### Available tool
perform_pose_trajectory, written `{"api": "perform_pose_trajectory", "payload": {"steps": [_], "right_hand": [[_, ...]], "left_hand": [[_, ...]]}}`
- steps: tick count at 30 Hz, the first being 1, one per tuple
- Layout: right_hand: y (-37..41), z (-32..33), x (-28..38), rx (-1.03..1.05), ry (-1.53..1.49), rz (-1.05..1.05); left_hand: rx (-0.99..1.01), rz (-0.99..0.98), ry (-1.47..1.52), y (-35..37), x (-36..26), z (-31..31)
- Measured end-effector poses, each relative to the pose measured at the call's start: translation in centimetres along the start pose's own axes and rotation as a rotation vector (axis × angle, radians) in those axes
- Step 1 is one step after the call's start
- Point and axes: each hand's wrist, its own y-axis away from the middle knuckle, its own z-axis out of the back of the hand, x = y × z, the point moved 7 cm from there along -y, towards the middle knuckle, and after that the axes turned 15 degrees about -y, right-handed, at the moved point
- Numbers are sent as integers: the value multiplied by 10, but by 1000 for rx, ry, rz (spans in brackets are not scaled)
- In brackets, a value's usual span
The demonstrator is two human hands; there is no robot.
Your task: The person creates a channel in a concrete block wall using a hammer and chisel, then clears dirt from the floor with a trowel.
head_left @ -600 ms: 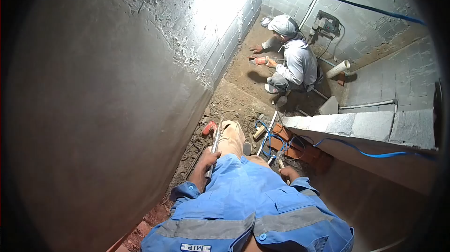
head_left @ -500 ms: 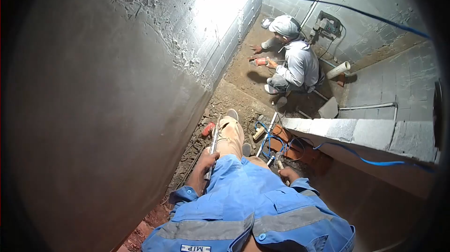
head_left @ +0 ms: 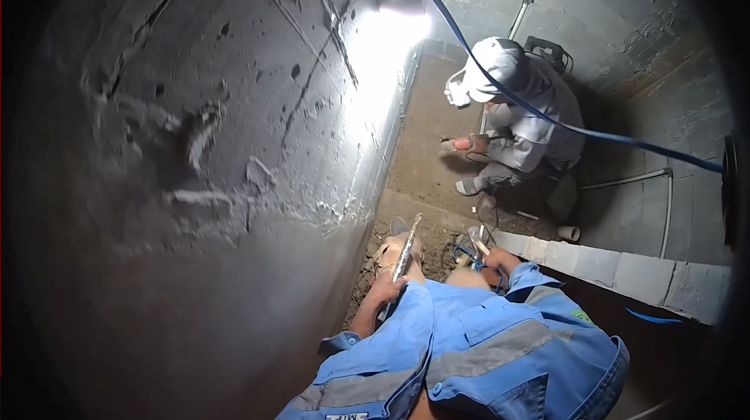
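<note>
Metal bar gripped in left hand, the nearer one, long axis running from the fist to the far side, tip leaning right; right hand closed on apparent hammer, right of bar, apart

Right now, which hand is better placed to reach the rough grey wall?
Probably the left hand: it is nearer that wall and holds a long grey bar. The right hand, gripping a pale-handled tool, is farther, by the low block wall.
</note>
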Motion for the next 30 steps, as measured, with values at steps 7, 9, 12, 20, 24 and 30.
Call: {"api": "perform_pose_trajectory", "payload": {"steps": [7, 9, 12, 20, 24, 30], "right_hand": [[11, 113, 151, -443, -343, 267], [-17, 127, 175, -570, -366, 416], [-79, 126, 193, -314, -600, 282], [-408, 93, 177, -392, -735, 166], [-471, 133, 206, -581, -715, 320], [-460, 249, 280, -980, -917, 916]], "left_hand": [[-283, -422, -86, -94, -42, 67], [-166, -369, -144, -131, -37, 69], [93, 25, -32, -179, -15, 54], [74, -48, 686, -328, -12, 8], [62, -129, 772, -369, -12, 0], [108, -268, 587, -366, -4, 4]]}}
